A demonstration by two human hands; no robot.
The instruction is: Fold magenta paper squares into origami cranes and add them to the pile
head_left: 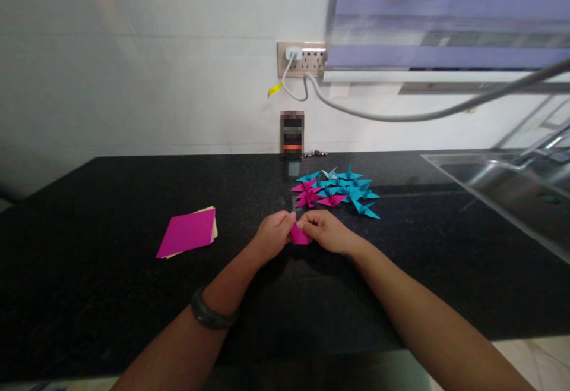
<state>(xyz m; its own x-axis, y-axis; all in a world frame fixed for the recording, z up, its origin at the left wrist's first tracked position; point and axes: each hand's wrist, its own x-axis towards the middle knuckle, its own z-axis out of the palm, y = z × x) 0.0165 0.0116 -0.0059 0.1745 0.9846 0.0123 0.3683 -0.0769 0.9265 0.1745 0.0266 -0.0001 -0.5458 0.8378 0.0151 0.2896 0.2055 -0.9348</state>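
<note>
Between my hands is a small piece of folded pink paper [300,236], its upper part hidden by my fingers. My left hand [275,233] pinches its left side, thumb on top. From the right, my right hand [327,229] grips the same paper with curled fingers and the thumb pressed down. Just beyond my hands lies a group of folded paper cranes: several blue ones [350,189], a pale one [331,173] and a few pink ones [332,200]. A stack of square paper [189,230], pink on top with yellow edges showing, rests to the left.
The black countertop [111,296] meets a white tiled wall. A phone-like object [293,135], blurred out, leans there beside a beaded strand [317,154]. Above it, a grey cable [378,117] hangs near a socket panel [314,60]. A metal sink [525,195] is at right.
</note>
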